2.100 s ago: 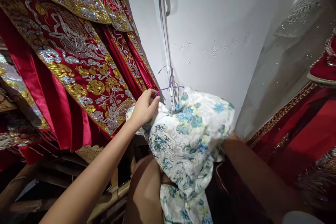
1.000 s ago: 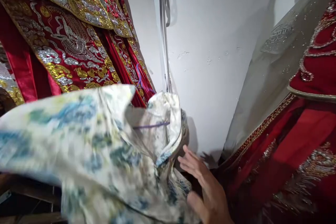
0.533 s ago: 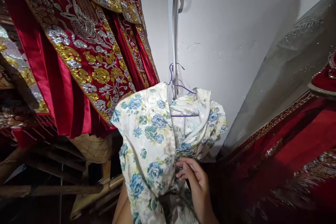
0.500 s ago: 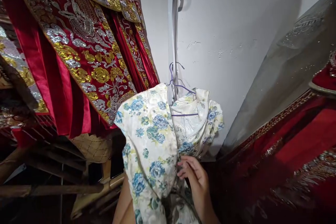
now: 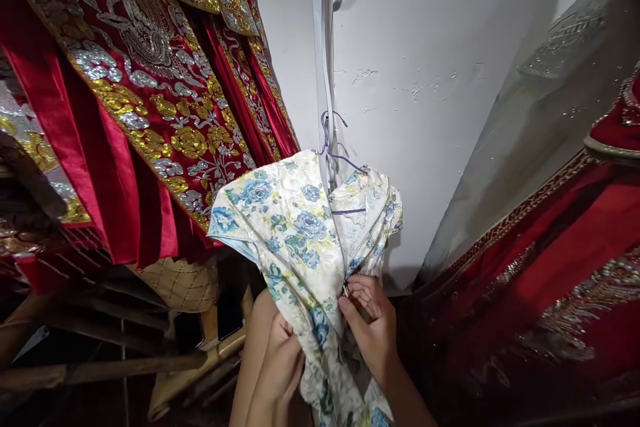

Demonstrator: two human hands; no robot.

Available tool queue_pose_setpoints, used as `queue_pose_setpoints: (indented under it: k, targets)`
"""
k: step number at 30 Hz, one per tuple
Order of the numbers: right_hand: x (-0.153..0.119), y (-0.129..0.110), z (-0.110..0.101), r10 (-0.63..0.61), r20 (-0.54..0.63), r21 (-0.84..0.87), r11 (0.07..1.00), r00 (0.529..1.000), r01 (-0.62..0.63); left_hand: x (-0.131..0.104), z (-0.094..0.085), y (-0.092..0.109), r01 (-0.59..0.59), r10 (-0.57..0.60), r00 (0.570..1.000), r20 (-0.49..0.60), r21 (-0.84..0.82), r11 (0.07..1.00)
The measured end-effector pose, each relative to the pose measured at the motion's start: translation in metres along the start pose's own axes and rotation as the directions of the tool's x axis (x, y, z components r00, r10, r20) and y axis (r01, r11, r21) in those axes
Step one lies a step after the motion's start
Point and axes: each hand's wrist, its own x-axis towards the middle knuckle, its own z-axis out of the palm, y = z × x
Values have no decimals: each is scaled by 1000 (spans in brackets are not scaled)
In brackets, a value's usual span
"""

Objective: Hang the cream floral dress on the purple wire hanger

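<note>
A white short-sleeved dress (image 5: 300, 213) with blue and yellow flowers hangs on a purple wire hanger (image 5: 345, 159), its front open at the neck. My left hand (image 5: 283, 353) is closed on the cloth at the dress's left side, below the sleeve. At the front opening, my right hand (image 5: 373, 313) pinches the fabric edge near the waist. A small pale tab (image 5: 345, 289), perhaps a zipper pull, shows by its fingertips. The lower part of the dress runs out of view between my arms.
Red costumes with gold and silver embroidery (image 5: 190, 140) hang on the left, above a woven basket (image 5: 175, 280) and bamboo poles (image 5: 100, 373). A pale wall (image 5: 400, 27) with a vertical metal strip (image 5: 323, 27) stands behind. Another red beaded garment (image 5: 550, 267) hangs on the right.
My left hand has come into sight, gripping the dress's side and pulling it taut. My right hand has closed at the front edge. The dress has shifted slightly left.
</note>
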Motion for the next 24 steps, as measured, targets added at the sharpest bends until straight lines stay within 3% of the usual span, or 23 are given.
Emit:
queue_pose_setpoints:
  k: [6,9,16,21,24]
  targets:
    - [2,3,-5,137,-75,-26,990,988,-139,-3,9,0,108,-103,990,101,-49,993]
    - [6,2,-11,158,-23,-73,985,987,-159,-3,6,-1,126,-124,987,105,-15,992]
    - [6,2,-12,123,163,-229,970,979,-84,-1,6,-10,58,-57,997,46,-10,998]
    - [6,-2,-17,178,191,-82,983,965,-165,-2,-2,-3,57,-57,998,-1,39,998]
    - [6,-5,-22,212,130,15,976,969,-216,4,-24,5,3,18,987,-158,130,992]
